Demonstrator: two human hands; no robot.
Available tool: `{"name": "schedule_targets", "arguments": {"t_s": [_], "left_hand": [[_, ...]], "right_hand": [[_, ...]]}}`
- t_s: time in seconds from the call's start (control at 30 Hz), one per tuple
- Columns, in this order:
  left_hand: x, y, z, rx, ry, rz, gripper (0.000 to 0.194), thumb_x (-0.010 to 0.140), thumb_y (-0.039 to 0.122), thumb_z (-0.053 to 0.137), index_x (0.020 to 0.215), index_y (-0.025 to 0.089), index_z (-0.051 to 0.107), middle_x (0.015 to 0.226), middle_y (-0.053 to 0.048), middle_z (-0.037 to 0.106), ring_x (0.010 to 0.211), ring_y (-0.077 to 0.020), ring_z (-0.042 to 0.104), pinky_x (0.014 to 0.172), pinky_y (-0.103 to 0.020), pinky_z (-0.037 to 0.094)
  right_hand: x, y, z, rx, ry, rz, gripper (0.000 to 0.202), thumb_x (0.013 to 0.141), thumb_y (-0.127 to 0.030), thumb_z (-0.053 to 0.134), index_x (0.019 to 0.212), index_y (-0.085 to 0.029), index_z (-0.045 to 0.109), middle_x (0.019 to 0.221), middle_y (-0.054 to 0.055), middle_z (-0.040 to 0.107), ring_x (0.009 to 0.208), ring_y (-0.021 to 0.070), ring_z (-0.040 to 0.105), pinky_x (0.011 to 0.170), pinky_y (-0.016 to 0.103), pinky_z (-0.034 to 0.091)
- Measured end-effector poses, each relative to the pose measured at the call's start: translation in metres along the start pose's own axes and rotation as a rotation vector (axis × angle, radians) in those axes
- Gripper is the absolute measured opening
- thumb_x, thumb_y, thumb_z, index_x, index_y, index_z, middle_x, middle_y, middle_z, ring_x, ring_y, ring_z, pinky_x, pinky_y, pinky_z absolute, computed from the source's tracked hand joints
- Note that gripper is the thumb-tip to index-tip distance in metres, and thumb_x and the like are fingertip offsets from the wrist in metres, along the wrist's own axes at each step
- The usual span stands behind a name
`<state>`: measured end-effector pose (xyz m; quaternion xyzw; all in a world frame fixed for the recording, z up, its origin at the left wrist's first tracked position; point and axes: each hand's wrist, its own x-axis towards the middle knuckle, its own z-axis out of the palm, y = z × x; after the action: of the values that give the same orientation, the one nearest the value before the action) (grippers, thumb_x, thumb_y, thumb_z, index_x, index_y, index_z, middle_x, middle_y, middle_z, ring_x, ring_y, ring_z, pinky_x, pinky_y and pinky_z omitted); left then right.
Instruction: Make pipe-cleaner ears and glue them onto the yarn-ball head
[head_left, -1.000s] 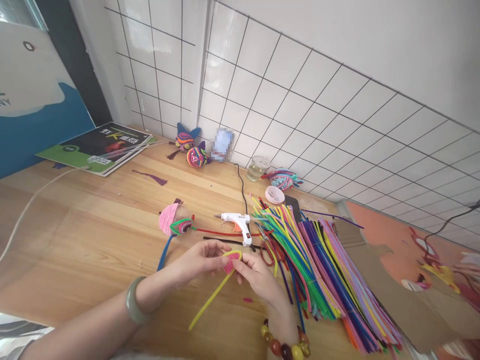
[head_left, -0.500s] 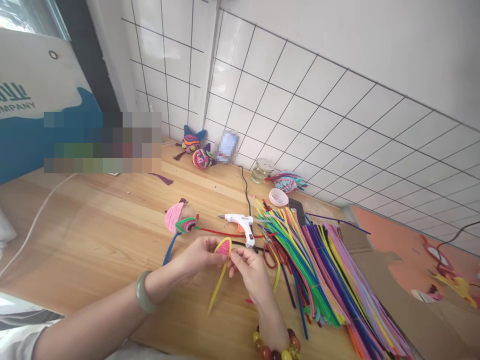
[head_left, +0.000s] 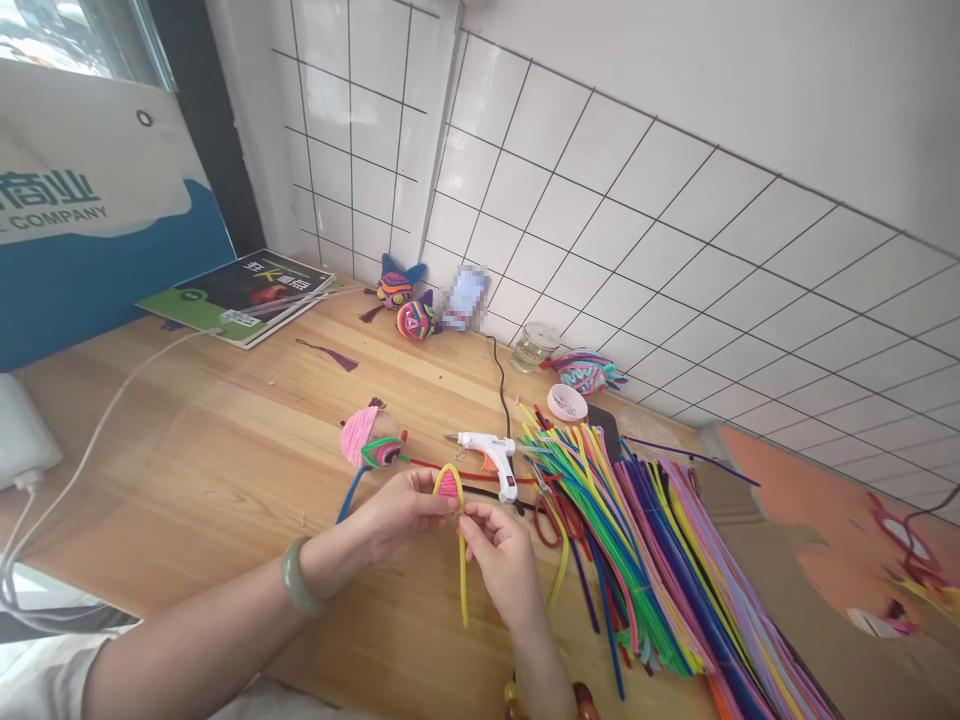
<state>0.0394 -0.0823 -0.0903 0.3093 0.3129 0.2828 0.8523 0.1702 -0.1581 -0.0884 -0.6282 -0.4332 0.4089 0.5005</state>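
Observation:
My left hand [head_left: 401,512] pinches a small pink leaf-shaped piece [head_left: 448,486] edged by a yellow pipe cleaner [head_left: 463,585]. The loose end of that pipe cleaner hangs down toward me. At the base of the piece, the fingertips of my right hand [head_left: 501,560] are closed on the yellow pipe cleaner; the exact contact is partly hidden. Beyond my left hand lies a pink-wrapped ball [head_left: 360,438] with a green-rimmed eye-like part [head_left: 382,452] and a blue strip. Just past my right hand rests a white glue gun [head_left: 491,455].
Bundles of coloured pipe cleaners [head_left: 645,540] spread across the right side, with red-handled scissors [head_left: 551,520] beside them. Farther back stand a glass jar [head_left: 534,350], a pink dish [head_left: 567,402] and finished colourful figures [head_left: 417,318]. A magazine [head_left: 247,290] and white cable [head_left: 112,395] lie left.
The yellow pipe cleaner's loose end has swung from slanting left to hanging nearly straight down. The view has shifted slightly left, bringing more of the left side in. Both hands keep their pinch.

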Motion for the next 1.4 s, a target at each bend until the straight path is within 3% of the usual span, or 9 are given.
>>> {"name": "schedule_targets", "arguments": {"t_s": [0.1,0.27,0.43,0.9,1.07,1.4], "left_hand": [[0.0,0.001,0.001,0.003,-0.004,-0.013,0.021,0.053,0.016,0.077,0.069,0.012,0.064,0.066,-0.001,0.062,0.056,-0.0072,0.052,0.059,-0.019,0.041],[0.0,0.0,-0.001,0.037,-0.011,-0.019,0.019,0.054,0.019,0.076,0.068,0.012,0.065,0.066,-0.002,0.062,0.057,-0.0078,0.051,0.059,-0.019,0.04],[0.002,-0.002,-0.003,0.035,-0.012,-0.028,0.017,0.054,0.018,0.076,0.066,0.012,0.066,0.063,0.0,0.06,0.057,-0.0076,0.051,0.06,-0.019,0.041],[0.003,-0.005,-0.002,0.052,0.029,-0.007,0.022,0.051,0.021,0.078,0.067,0.013,0.065,0.062,0.001,0.061,0.055,-0.0076,0.051,0.056,-0.019,0.037],[0.003,-0.007,-0.003,0.047,-0.005,0.0,0.019,0.054,0.017,0.077,0.067,0.013,0.064,0.06,0.002,0.059,0.055,-0.0064,0.049,0.056,-0.018,0.036],[-0.002,0.004,0.0,0.058,-0.124,-0.044,0.019,0.062,0.025,0.073,0.071,0.011,0.064,0.065,0.0,0.058,0.058,-0.007,0.05,0.055,-0.018,0.037]], "right_hand": [[-0.002,-0.001,0.0,-0.062,0.007,-0.021,0.026,0.073,-0.033,0.06,0.091,-0.014,0.066,0.07,0.005,0.067,0.056,0.0152,0.058,0.047,0.025,0.047],[-0.003,0.001,0.0,-0.115,0.034,-0.111,0.021,0.074,-0.028,0.059,0.09,-0.016,0.068,0.086,0.009,0.07,0.074,0.0218,0.064,0.067,0.034,0.052],[-0.004,0.0,0.0,-0.149,0.06,-0.143,0.019,0.075,-0.026,0.058,0.087,-0.017,0.07,0.088,0.009,0.071,0.079,0.0229,0.065,0.07,0.035,0.052],[-0.004,0.0,0.003,-0.275,0.101,-0.28,0.014,0.078,-0.022,0.054,0.079,-0.018,0.067,0.078,0.007,0.067,0.072,0.0193,0.061,0.065,0.03,0.048],[-0.004,-0.002,0.002,-0.331,0.094,-0.3,0.014,0.079,-0.022,0.052,0.076,-0.017,0.066,0.074,0.006,0.066,0.069,0.0181,0.059,0.062,0.028,0.046],[-0.003,-0.006,-0.009,-0.307,-0.058,-0.162,0.016,0.078,-0.025,0.052,0.073,-0.015,0.063,0.067,0.004,0.062,0.061,0.0157,0.055,0.057,0.025,0.043]]}}
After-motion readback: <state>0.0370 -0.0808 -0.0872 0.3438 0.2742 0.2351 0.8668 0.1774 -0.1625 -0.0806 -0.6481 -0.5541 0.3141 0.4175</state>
